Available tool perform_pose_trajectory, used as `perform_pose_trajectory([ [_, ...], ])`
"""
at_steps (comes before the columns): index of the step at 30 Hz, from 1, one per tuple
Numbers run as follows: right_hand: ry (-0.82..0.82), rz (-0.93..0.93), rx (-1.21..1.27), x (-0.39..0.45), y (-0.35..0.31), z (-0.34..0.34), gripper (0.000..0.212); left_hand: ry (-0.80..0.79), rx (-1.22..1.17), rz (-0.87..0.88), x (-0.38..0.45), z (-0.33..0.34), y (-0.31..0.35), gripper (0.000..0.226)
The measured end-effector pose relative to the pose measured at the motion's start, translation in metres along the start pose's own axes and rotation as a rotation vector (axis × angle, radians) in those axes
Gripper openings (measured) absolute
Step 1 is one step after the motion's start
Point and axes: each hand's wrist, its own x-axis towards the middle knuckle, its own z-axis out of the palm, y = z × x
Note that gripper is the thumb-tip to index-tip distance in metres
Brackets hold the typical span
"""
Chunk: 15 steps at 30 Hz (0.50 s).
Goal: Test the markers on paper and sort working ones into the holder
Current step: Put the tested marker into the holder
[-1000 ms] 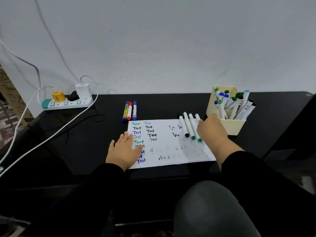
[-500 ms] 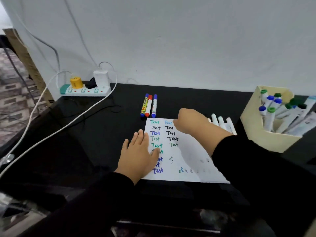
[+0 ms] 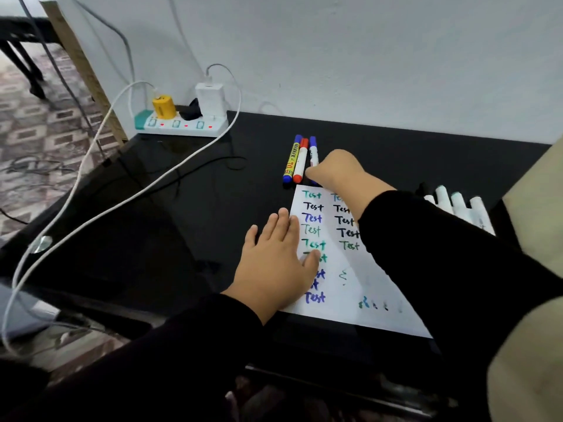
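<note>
Three markers [image 3: 300,159] lie side by side above centre frame, just beyond the top edge of the paper [image 3: 332,260] on the black surface [image 3: 189,208]. My right hand [image 3: 335,170] reaches to the rightmost one, touching it; I cannot tell whether its fingers have closed. My left hand [image 3: 274,263] lies with fingers straight on the paper's left edge, likely pinning it for the next test.

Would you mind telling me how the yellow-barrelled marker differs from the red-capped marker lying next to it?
The yellow-barrelled marker has blue ends and black lettering along its barrel; the red-capped marker has red ends and a plain white barrel. The yellow-barrelled marker lies at the outer left of the row, while the red-capped marker lies in the middle. Both lie flat on the black table, parallel, just beyond the paper.
</note>
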Motion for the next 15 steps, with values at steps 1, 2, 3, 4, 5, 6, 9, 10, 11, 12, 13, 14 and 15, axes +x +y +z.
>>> perform_pose_trajectory([
  [1,0.005,0.017,0.054,0.0,0.003,-0.001,0.022,-0.007,0.001,-0.003,0.0,0.0,0.0,0.069],
  [2,0.009,0.034,0.113,-0.001,0.007,-0.003,0.022,-0.013,0.002,-0.005,0.0,-0.001,0.0,0.069],
  [3,0.018,0.049,0.174,-0.003,0.011,-0.006,0.022,-0.016,0.0,-0.005,-0.001,-0.001,0.0,0.069],
  [4,0.021,0.069,0.237,-0.006,0.014,-0.008,0.023,-0.019,-0.001,-0.004,-0.001,-0.002,0.0,0.069],
  [5,0.02,0.09,0.296,-0.01,0.019,-0.011,0.023,-0.021,-0.002,-0.003,-0.002,-0.002,0.0,0.069],
  [6,0.017,0.109,0.357,-0.015,0.023,-0.014,0.023,-0.02,-0.005,0.001,-0.002,-0.002,0.0,0.069],
  [9,0.007,0.122,0.511,-0.033,0.039,-0.025,0.02,-0.023,-0.011,0.004,-0.002,-0.004,0.001,0.069],
  [10,0.019,0.108,0.551,-0.039,0.044,-0.029,0.018,-0.025,-0.008,0.004,-0.002,-0.004,0.001,0.069],
  [11,0.043,0.09,0.6,-0.046,0.05,-0.033,0.014,-0.022,-0.005,0.005,-0.002,-0.005,0.001,0.069],
  [12,0.069,0.073,0.663,-0.054,0.055,-0.036,0.009,-0.021,-0.007,0.006,-0.003,-0.005,0.001,0.069],
  [13,0.095,0.064,0.734,-0.064,0.061,-0.04,0.007,-0.02,-0.012,0.005,-0.003,-0.006,0.001,0.069],
  [14,0.117,0.058,0.808,-0.072,0.066,-0.042,0.009,-0.018,-0.019,0.003,-0.003,-0.006,0.002,0.07],
  [15,0.134,0.055,0.874,-0.079,0.071,-0.044,0.011,-0.013,-0.029,0.0,-0.003,-0.006,0.001,0.07],
])
